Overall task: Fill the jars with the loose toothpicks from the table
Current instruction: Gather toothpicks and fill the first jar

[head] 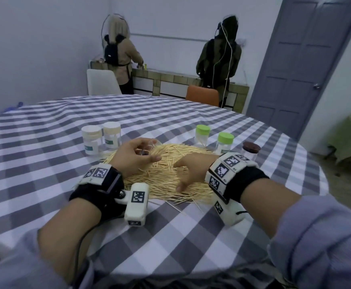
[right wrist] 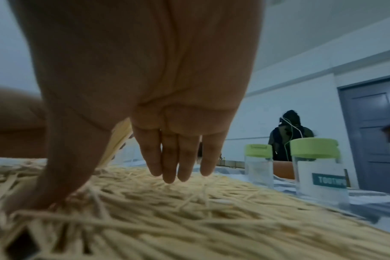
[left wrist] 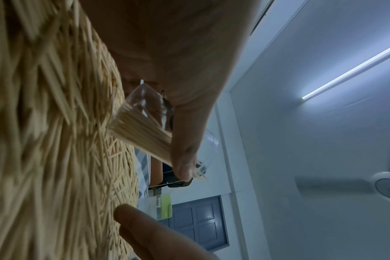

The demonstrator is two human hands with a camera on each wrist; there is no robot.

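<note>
Here we note a broad heap of pale wooden toothpicks [head: 171, 174] spread on the grey-and-white checked tablecloth [head: 45, 142]; we take this heap as our landmark. Our left hand [head: 136, 156] hangs over the heap's near-left part, its fingers curled round a small clear plastic jar [left wrist: 145, 103] held tilted, mouth toward the heap. In the left wrist view a tidy bundle of toothpicks [left wrist: 140, 133] shows inside that jar, with the thumb laid along it; a few tips poke out past the thumb.

Our right hand [head: 188, 171] sits on the heap's right side, fingers straight and together, pointing down toward the sticks, holding nothing. In the right wrist view the thumb presses into the toothpicks while the fingertips [right wrist: 169, 176] hang just above them; whether they touch, we cannot tell.

Behind the heap to the left stand two clear jars with pale caps [head: 100, 137], side by side and touching, both looking full of toothpicks and carrying a teal label. Behind the heap to the right stand two clear jars with lime-green lids [head: 213, 138], slightly apart, the nearer one labelled. Just right of these, at the heap's far-right edge, stands a clear jar with a dark brown lid [head: 250, 150], partly hidden by our right wristband.

A few stray sticks lie on the cloth at the heap's near edge. Beyond the table two people [head: 217, 59] stand at a counter, backs turned, near a grey-blue panelled door [head: 302, 65].
</note>
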